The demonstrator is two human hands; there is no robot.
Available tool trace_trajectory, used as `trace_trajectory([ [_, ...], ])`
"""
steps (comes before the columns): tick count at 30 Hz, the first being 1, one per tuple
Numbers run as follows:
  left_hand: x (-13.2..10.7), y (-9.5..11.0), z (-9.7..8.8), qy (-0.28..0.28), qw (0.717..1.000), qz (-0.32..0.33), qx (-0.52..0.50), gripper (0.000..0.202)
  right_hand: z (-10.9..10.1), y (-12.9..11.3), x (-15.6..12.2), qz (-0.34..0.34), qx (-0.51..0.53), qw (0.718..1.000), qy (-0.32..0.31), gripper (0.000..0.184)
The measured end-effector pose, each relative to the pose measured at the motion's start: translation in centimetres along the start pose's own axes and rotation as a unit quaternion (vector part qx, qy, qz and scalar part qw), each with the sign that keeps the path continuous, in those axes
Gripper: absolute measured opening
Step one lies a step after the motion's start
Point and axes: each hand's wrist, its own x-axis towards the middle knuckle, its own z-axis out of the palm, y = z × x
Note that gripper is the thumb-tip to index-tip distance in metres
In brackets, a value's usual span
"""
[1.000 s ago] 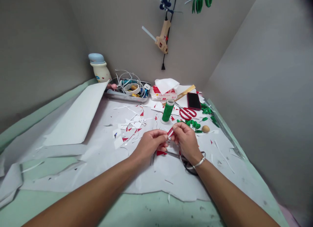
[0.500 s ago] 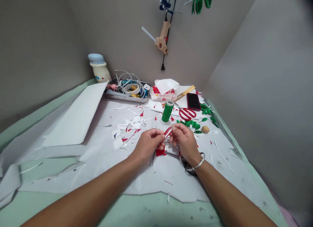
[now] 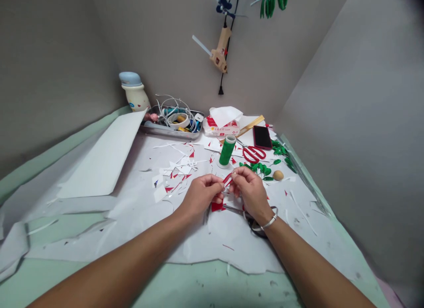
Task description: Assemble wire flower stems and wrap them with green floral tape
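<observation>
Between my two hands is a small narrow red strip (image 3: 227, 180), pinched at both ends; its material is too small to make out. My left hand (image 3: 207, 191) grips the lower left end between thumb and fingers. At the upper right end, my right hand (image 3: 247, 186) pinches it the same way. Below my hands lie a flat red piece (image 3: 217, 207) and dark-handled scissors (image 3: 233, 209), partly covered by my right hand and wrist. Just beyond the hands a spool of green thread (image 3: 227, 152) stands upright.
Red-handled scissors (image 3: 254, 154), a phone (image 3: 262, 137) and green leaf shapes (image 3: 260, 168) lie to the right. Paper scraps (image 3: 180, 168) litter the left. Behind stand a metal tray (image 3: 172, 133) and a tissue pack (image 3: 221, 127). A glue gun (image 3: 220, 51) hangs on the wall.
The strip between my fingers has turned slightly, showing more red and less white. My hands have barely moved.
</observation>
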Motion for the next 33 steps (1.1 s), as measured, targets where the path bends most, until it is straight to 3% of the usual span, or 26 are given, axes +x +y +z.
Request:
trace_trajectory([
  [16, -0.2, 0.1, 0.0, -0.038, 0.999, -0.013, -0.014, 0.014, -0.1, 0.4, 0.3, -0.011, -0.005, 0.999, 0.029, 0.015],
  [26, 0.2, -0.3, -0.3, 0.018, 0.999, 0.028, -0.002, 0.009, 0.0, 0.8, 0.4, -0.003, -0.02, 0.999, 0.031, 0.029],
  [30, 0.3, -0.4, -0.5, 0.031, 0.999, 0.04, -0.014, 0.007, 0.0, 0.6, -0.1, -0.077, -0.099, 0.99, 0.068, 0.019],
  [33, 0.3, -0.5, -0.5, 0.047, 0.998, 0.041, -0.029, 0.011, 0.4, 0.2, -0.7, -0.198, -0.229, 0.95, 0.079, 0.01],
])
